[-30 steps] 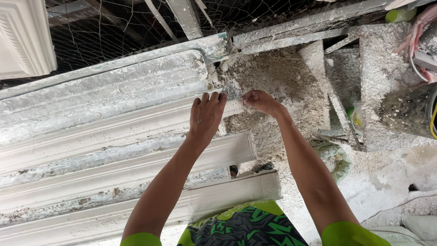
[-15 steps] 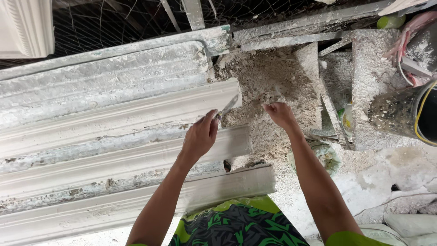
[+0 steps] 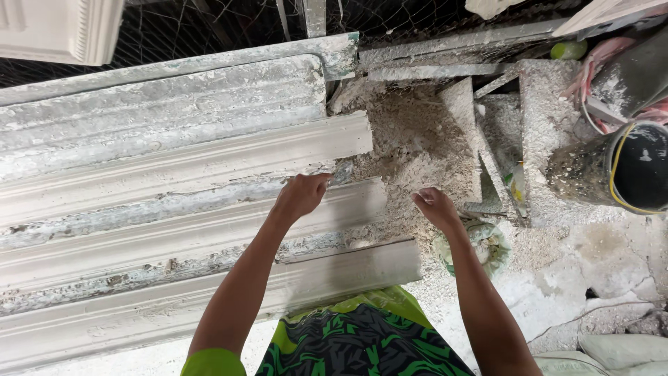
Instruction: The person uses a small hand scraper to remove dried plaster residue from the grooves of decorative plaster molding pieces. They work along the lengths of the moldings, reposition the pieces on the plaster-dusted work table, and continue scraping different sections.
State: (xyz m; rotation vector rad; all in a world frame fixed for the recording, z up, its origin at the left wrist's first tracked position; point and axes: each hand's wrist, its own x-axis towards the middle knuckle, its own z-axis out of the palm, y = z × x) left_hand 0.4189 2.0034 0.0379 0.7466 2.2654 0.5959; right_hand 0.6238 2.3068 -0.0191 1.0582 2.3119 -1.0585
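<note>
Head view: left hand (image 3: 300, 197) fingers curled closed around a small flat metal scraper blade (image 3: 342, 171), held at the end of a long white plaster cornice moulding (image 3: 209, 163). Blade tip lies against the moulding's end edge, beside a heap of grey-white plaster debris (image 3: 410, 139). Right hand (image 3: 435, 207) hovers over the debris, fingers loosely bent, holding nothing. More mouldings lie parallel below. Black bucket (image 3: 637, 170) far right.

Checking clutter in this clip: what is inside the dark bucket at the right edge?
The dark bucket shows only a black interior with one small pale speck; a yellow cord loops over its rim. Its bottom is in shadow, and the frame cuts off its right side. Neither hand reaches it.
</note>
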